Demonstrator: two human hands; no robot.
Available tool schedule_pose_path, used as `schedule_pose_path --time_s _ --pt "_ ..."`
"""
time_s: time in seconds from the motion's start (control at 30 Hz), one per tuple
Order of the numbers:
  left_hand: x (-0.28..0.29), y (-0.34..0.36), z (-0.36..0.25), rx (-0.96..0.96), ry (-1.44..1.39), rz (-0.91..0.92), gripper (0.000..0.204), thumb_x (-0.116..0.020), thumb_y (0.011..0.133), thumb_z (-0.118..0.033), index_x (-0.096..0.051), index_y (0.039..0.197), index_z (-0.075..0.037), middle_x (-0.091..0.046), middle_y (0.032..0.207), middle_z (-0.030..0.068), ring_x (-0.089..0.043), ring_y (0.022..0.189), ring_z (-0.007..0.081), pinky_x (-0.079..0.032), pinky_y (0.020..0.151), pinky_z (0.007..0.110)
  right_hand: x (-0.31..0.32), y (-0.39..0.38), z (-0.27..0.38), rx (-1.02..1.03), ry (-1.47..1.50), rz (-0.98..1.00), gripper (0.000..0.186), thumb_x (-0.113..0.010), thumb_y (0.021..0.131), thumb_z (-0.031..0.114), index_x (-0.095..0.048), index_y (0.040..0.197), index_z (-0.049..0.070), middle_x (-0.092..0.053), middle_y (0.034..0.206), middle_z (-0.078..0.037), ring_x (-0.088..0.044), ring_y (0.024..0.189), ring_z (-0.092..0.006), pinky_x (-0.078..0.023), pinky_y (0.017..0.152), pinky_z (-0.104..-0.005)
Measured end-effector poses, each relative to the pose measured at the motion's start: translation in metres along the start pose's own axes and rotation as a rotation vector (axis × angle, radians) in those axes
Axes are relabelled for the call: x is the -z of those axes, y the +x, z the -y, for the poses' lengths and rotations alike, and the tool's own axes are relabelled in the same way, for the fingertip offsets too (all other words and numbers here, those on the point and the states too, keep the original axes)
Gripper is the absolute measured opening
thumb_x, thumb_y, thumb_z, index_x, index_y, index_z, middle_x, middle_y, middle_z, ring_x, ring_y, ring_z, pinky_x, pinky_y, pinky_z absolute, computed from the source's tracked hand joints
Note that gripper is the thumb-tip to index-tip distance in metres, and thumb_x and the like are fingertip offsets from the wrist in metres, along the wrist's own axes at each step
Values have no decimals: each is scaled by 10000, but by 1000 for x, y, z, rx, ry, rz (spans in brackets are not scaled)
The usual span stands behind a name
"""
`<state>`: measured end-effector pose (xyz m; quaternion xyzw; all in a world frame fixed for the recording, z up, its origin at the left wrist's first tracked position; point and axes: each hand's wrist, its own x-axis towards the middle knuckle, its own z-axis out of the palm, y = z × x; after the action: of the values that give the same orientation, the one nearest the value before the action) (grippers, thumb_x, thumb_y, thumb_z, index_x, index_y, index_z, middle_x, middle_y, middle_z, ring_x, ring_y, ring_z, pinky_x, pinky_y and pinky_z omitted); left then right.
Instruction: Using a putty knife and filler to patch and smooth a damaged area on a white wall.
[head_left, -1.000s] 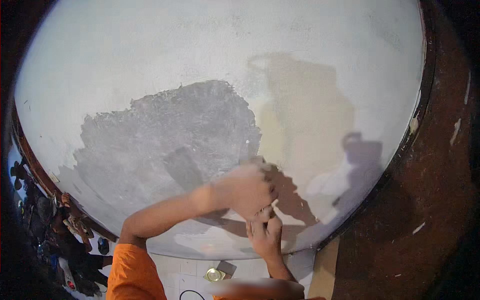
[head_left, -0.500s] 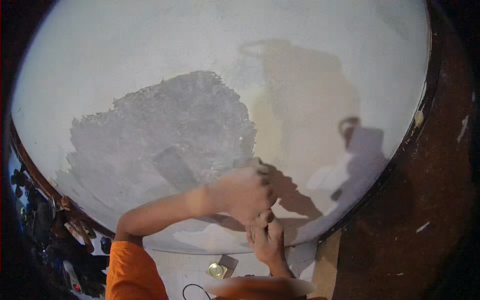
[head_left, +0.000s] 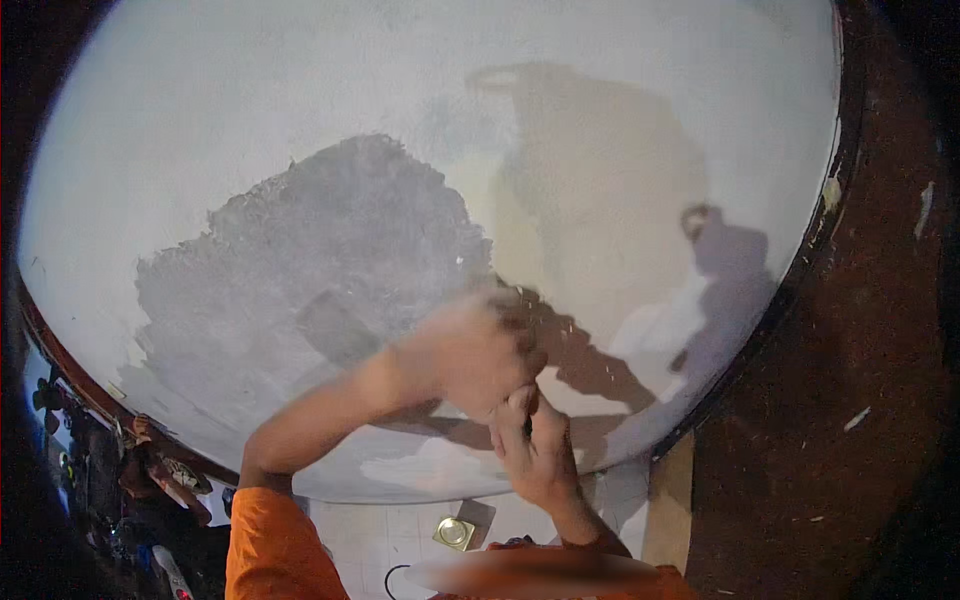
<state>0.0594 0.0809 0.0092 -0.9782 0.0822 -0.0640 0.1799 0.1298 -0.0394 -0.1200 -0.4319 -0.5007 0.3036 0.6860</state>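
A large white wall-like surface (head_left: 330,70) fills most of the view, with a rough-edged grey patch (head_left: 320,220) in it where the coating looks bare. My left hand (head_left: 475,350), slightly blurred, is closed at the lower right border of this patch. My right hand (head_left: 535,440) is closed too, right below the left one and touching it, thumb up. Both seem wrapped round one thing, but my fingers hide it and I cannot make it out. A few pale specks show beside my left knuckles, over a dark shadow.
A dark edge strip (head_left: 790,285) borders the white surface, with a brown surface (head_left: 800,450) beyond it on the right. Below, a square gold-coloured tin (head_left: 454,532) stands on white floor tiles (head_left: 350,530). At the lower left another person (head_left: 165,480) is partly visible.
Both hands have moved up together along the white surface, keeping their closed hold. The whole view has shifted slightly, and the tin shows farther right.
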Motion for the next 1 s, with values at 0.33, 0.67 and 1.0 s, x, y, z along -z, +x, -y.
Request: schedule_pose_path --time_s 0.33,0.67,1.0 --pt "47 14 21 -51 119 -162 317 -573 666 -371 -611 649 -57 -566 615 94 -600 647 292 -476 762 369 -1 42 43 212 -50 -45 280 -453 1047 207 -426 823 42 -464 608 5 -452 560 -64 -388 507 -249" --pt "-26 -4 -32 23 -138 144 356 -539 819 -389 -635 800 -46 -588 698 138 -592 737 314 -462 785 418 9 -31 -14 -211 149 136 174 -400 1053 186 -442 1004 24 -488 611 -16 -473 493 -96 -371 437 -269" --pt "-41 -5 -18 -94 -176 156 341 -597 783 -390 -557 690 -64 -548 598 71 -580 612 301 -469 644 407 -2 -36 -35 -294 318 39 255 -434 1044 213 -489 881 25 -467 611 -1 -491 550 -87 -385 463 -249"
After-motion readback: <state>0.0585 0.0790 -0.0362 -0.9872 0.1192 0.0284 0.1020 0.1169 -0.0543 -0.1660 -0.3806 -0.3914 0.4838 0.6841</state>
